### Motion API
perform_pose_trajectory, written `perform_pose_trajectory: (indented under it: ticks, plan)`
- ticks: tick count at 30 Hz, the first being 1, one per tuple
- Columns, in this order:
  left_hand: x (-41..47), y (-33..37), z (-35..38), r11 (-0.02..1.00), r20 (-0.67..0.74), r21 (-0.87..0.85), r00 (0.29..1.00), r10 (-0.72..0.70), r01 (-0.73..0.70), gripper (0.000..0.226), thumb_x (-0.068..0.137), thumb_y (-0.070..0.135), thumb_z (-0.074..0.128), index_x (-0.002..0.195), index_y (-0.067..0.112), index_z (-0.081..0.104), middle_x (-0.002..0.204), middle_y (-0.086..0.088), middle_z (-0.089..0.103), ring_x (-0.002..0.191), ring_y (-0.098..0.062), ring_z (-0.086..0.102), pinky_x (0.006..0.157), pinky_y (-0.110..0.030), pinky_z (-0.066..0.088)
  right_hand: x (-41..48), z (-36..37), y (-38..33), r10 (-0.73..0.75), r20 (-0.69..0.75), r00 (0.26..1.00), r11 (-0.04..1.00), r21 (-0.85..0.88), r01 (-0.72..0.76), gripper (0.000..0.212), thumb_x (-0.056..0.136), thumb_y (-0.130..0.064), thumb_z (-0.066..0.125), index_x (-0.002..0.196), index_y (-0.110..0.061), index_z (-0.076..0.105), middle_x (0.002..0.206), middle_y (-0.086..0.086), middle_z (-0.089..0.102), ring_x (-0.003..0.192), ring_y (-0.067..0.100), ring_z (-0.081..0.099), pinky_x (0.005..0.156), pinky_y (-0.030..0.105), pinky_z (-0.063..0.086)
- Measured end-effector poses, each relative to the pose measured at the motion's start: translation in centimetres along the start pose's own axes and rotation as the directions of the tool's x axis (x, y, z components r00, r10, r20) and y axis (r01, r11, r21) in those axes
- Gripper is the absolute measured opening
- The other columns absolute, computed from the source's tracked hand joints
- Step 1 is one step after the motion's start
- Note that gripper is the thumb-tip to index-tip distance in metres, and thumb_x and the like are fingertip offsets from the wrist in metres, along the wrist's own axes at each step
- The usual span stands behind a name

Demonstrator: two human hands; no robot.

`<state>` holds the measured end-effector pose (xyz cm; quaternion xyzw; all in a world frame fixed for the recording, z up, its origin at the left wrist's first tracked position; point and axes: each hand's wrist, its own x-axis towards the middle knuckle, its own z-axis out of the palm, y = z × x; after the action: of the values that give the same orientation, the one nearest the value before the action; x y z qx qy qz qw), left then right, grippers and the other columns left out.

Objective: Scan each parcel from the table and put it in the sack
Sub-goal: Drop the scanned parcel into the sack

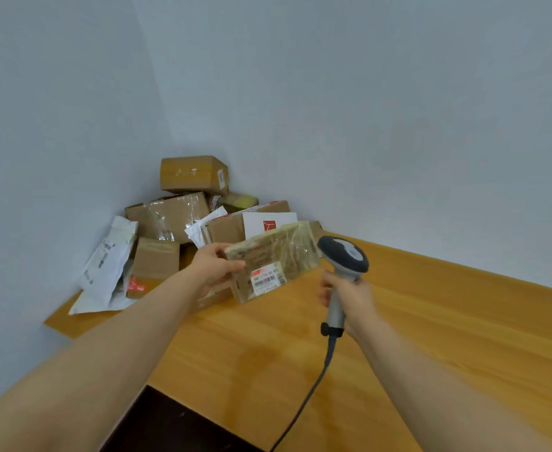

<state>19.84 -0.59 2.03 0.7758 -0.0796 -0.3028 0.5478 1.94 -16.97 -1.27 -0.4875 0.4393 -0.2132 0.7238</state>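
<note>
Head view — parcel (pixel 273 259) in left hand (pixel 214 265), beside scanner (pixel 344 257).

Held parcel (pixel 273 261): brown cardboard under glossy, wrinkled clear tape; white paper label (pixel 267 280). Scanner (pixel 343 272): smooth grey plastic, matt. Table (pixel 398 321): smooth wood-grain surface, light sheen. Far-corner pile: matt cardboard boxes (pixel 193 174), white plastic mailer (pixel 108 265), crinkled.

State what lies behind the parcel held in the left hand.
A white envelope with a red mark and a brown box show above the parcel; their lower parts are covered by it.
</note>
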Motion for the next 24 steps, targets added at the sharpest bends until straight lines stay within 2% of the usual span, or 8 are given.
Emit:
perform_pose_trajectory:
  ticks: [3, 8, 12, 24]
  plan:
    - [0.9, 0.4, -0.7, 0.995, -0.084, 0.076, 0.994, 0.067, -0.061, 0.046, 0.079, -0.004, 0.071, 0.12, 0.011, 0.056, 0.111, -0.009, 0.064, 0.104, -0.025, 0.061, 0.078, -0.033, 0.056, -1.2, 0.9, -0.4, 0.028, 0.205, 0.978, 0.987, -0.161, 0.006, 0.013, 0.083, -0.008, 0.073, 0.084, -0.001, 0.062, 0.057, 0.01, 0.058, 0.044, 0.019, 0.05, 0.044, 0.028, 0.044]
    - [2.0, 0.6, -0.8, 0.994, -0.147, 0.061, 0.984, 0.095, -0.087, 0.052, 0.078, -0.005, 0.073, 0.124, 0.01, 0.054, 0.115, -0.011, 0.063, 0.107, -0.027, 0.06, 0.092, -0.042, 0.053, -2.3, 1.7, -0.7, 0.083, 0.326, 0.942, 0.935, -0.352, 0.039, 0.012, 0.079, -0.004, 0.073, 0.078, -0.003, 0.061, 0.051, 0.007, 0.054, 0.04, 0.017, 0.044, 0.043, 0.025, 0.04]
    - [2.8, 0.6, -0.8, 0.992, -0.157, 0.072, 0.981, 0.112, -0.102, 0.051, 0.078, -0.003, 0.073, 0.124, 0.012, 0.055, 0.114, -0.01, 0.063, 0.106, -0.027, 0.06, 0.093, -0.043, 0.052, -2.3, 1.4, -0.8, 0.108, 0.343, 0.933, 0.879, -0.472, 0.071, 0.02, 0.08, -0.005, 0.072, 0.066, -0.006, 0.057, 0.046, 0.004, 0.051, 0.038, 0.016, 0.043, 0.043, 0.025, 0.039]
    - [4.9, 0.6, -0.6, 0.988, -0.13, 0.112, 0.985, 0.116, -0.101, 0.058, 0.076, 0.0, 0.076, 0.128, 0.014, 0.052, 0.114, -0.008, 0.061, 0.107, -0.027, 0.059, 0.093, -0.045, 0.053, -2.5, 1.7, -1.0, 0.092, 0.331, 0.939, 0.86, -0.502, 0.092, 0.027, 0.08, -0.003, 0.071, 0.061, -0.007, 0.053, 0.047, 0.005, 0.05, 0.035, 0.016, 0.041, 0.046, 0.025, 0.039]
